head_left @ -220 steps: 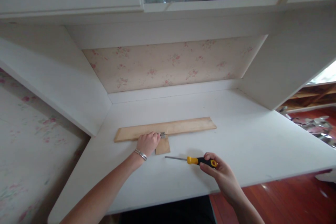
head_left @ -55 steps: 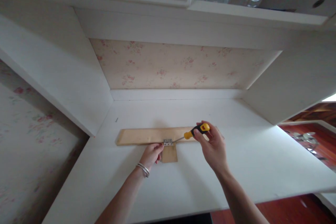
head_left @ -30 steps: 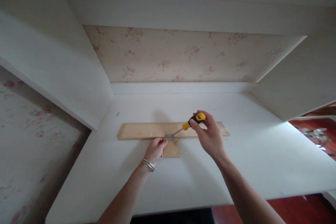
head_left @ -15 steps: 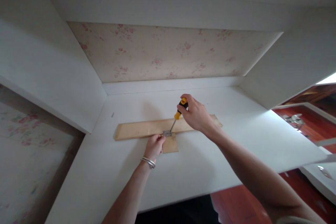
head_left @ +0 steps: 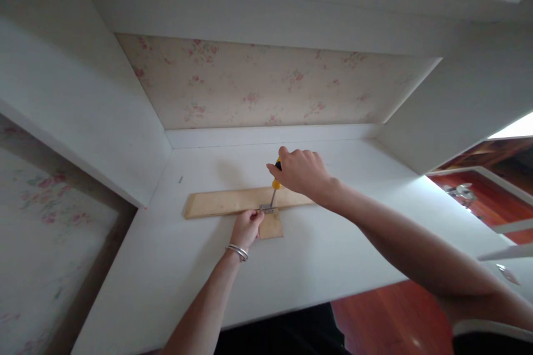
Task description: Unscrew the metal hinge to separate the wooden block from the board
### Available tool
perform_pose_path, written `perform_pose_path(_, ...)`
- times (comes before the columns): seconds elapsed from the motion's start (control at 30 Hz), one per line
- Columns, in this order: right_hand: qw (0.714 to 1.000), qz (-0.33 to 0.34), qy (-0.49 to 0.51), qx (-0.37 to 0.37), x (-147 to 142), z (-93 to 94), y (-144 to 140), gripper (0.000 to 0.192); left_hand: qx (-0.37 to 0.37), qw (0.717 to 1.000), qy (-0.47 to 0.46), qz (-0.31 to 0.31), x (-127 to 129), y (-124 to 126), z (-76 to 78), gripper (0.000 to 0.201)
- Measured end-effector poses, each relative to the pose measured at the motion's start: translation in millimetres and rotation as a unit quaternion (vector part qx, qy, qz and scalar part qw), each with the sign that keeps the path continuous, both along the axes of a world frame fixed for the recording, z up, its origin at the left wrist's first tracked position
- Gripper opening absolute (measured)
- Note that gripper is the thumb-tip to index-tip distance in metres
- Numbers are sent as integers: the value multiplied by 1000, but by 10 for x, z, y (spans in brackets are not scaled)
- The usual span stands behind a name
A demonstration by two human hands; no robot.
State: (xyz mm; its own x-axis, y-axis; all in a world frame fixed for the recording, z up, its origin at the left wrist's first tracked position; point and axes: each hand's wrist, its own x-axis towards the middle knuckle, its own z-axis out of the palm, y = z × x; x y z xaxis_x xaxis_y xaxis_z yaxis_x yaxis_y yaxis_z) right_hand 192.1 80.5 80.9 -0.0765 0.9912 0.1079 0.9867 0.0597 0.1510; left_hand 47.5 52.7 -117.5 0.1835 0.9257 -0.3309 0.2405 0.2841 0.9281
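Observation:
My right hand (head_left: 303,173) is wrapped round the yellow and black handle of a screwdriver (head_left: 276,183). Its shaft slants down to a small metal hinge (head_left: 267,208), and the tip meets the hinge's right part. The hinge lies across the joint between a long wooden board (head_left: 222,202) and a short wooden piece (head_left: 271,226) on the near side. With fingers pinched together, my left hand (head_left: 246,227) is at the hinge's left end, beside the short piece; exactly what its fingertips grip is hidden. My right hand covers the long board's right end.
The wood lies on a white desktop (head_left: 333,255) enclosed by white side panels (head_left: 453,94) and a back wall with floral wallpaper (head_left: 250,83). A small dark mark or object (head_left: 180,179) is at the left. Reddish flooring (head_left: 375,316) shows past the front edge.
My right hand has turned about the screwdriver and shifted slightly left, covering more of the handle. The screwdriver stands more upright. My left hand stays at the hinge.

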Motion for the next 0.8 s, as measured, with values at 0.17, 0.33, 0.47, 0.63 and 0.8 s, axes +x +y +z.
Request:
perform_pose_path(0.17,994,71,19,-80,48,120,58,34,-1,1000,14,5,-7,7,1,23)
perform_pose_path(0.33,975,160,66,-140,137,235,34,36,8,999,24,25,-8,20,5,22)
perform_pose_path(0.47,994,32,2,-103,127,256,98,64,4,1000,11,26,-10,12,16,21)
perform_pose_path(0.63,980,125,-8,-154,143,318,275,42,-5,1000,-3,31,-15,9,10,21)
perform_pose_path(0.8,966,110,-33,-231,66,410,407,56,-8,999,-8,31,-15,15,2,22)
